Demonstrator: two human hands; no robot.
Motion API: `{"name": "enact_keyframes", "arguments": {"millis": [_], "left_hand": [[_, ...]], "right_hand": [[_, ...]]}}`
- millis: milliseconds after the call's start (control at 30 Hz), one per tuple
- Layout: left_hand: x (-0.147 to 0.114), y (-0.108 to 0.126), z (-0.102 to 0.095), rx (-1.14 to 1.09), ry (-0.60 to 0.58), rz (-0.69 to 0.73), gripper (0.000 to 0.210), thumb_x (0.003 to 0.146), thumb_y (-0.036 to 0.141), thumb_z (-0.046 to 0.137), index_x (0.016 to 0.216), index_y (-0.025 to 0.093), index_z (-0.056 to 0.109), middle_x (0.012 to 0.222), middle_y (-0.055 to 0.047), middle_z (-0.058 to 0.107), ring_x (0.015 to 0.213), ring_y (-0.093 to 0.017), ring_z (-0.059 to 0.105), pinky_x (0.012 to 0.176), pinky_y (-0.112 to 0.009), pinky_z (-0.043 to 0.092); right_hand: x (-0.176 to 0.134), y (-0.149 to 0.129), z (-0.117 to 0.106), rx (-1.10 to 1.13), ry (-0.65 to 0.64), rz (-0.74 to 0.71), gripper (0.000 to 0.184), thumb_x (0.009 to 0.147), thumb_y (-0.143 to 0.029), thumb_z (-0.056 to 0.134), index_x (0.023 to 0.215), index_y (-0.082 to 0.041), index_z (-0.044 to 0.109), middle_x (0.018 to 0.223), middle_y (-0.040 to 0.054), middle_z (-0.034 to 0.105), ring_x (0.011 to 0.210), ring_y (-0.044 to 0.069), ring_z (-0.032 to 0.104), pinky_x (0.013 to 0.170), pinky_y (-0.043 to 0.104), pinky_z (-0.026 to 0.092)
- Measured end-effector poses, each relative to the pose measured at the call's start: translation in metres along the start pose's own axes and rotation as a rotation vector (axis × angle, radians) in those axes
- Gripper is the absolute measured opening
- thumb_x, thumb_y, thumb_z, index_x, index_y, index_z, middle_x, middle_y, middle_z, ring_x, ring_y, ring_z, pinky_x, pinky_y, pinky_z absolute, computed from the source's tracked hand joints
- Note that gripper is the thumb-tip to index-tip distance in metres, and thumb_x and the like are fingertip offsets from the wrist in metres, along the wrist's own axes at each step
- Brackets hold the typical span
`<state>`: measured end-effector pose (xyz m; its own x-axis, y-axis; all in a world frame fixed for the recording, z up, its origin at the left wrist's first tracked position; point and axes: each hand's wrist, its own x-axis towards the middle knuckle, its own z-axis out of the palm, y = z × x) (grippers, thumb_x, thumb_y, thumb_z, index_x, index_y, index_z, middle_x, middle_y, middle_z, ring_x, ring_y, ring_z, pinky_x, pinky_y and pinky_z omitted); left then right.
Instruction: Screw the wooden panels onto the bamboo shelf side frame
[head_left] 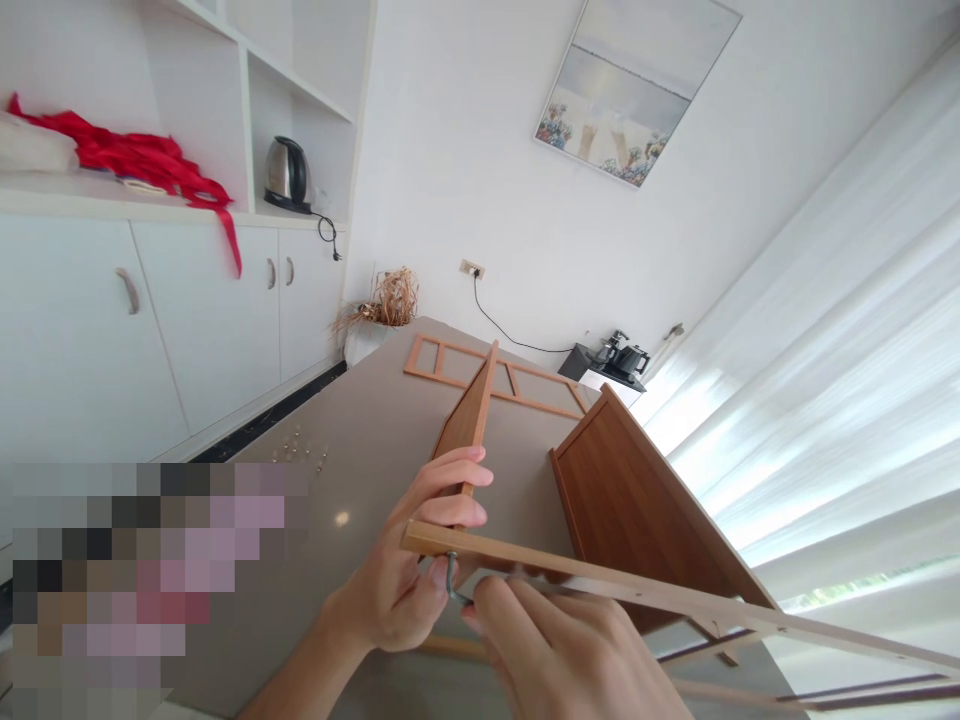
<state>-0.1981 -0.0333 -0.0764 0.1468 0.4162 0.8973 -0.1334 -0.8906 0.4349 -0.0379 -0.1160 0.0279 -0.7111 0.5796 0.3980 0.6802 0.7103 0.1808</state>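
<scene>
My left hand (394,580) wraps around the corner where an upright wooden board (472,405) meets a long wooden frame rail (615,582). Its fingers lie over the board's end and the thumb is below the rail. In the closed fingers of my right hand (574,640) is a bent metal hex key (451,578). The key's far tip meets the rail close to its left end, by my left thumb; the fastener there is too small to make out. A wide brown wooden panel (637,490) stands on its edge to the right, behind the rail.
A flat wooden frame with crossbars (525,385) lies at the table's (360,440) far end. Several small metal fittings (296,448) are scattered on the left. Beyond stand white cabinets (210,300), an electric kettle (287,175) and a small black stand (577,362). The lower left is pixelated.
</scene>
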Motion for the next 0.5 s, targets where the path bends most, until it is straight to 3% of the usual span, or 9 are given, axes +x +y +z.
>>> {"name": "enact_keyframes", "arguments": {"millis": [200, 367, 500], "left_hand": [[0.001, -0.001, 0.000, -0.014, 0.013, 0.023, 0.029, 0.104, 0.034, 0.038, 0.123, 0.020, 0.053, 0.136, -0.014, 0.051, 0.142, -0.034, 0.037, 0.114, -0.057, 0.035], [0.002, -0.004, 0.002, -0.048, 0.024, 0.027, 0.029, 0.103, 0.034, 0.040, 0.123, 0.019, 0.055, 0.136, -0.013, 0.051, 0.141, -0.034, 0.037, 0.114, -0.056, 0.034], [-0.001, -0.002, 0.000, -0.071, 0.037, -0.001, 0.029, 0.102, 0.036, 0.040, 0.121, 0.021, 0.055, 0.136, -0.013, 0.051, 0.142, -0.034, 0.036, 0.115, -0.058, 0.033]], "right_hand": [[-0.002, -0.013, 0.031, 0.213, 0.124, 0.093, 0.024, 0.102, -0.016, 0.034, 0.081, -0.021, 0.046, 0.065, -0.0043, 0.056, 0.047, 0.010, 0.047, 0.046, 0.024, 0.031], [-0.004, -0.023, 0.049, 0.477, 0.184, 0.237, 0.022, 0.107, -0.027, 0.030, 0.095, -0.021, 0.048, 0.074, -0.0044, 0.064, 0.055, 0.008, 0.059, 0.054, 0.017, 0.041], [-0.004, -0.031, 0.064, 0.598, 0.326, 0.257, 0.017, 0.107, -0.027, 0.034, 0.099, -0.022, 0.047, 0.069, -0.0075, 0.063, 0.046, 0.004, 0.054, 0.052, 0.013, 0.041]]}}
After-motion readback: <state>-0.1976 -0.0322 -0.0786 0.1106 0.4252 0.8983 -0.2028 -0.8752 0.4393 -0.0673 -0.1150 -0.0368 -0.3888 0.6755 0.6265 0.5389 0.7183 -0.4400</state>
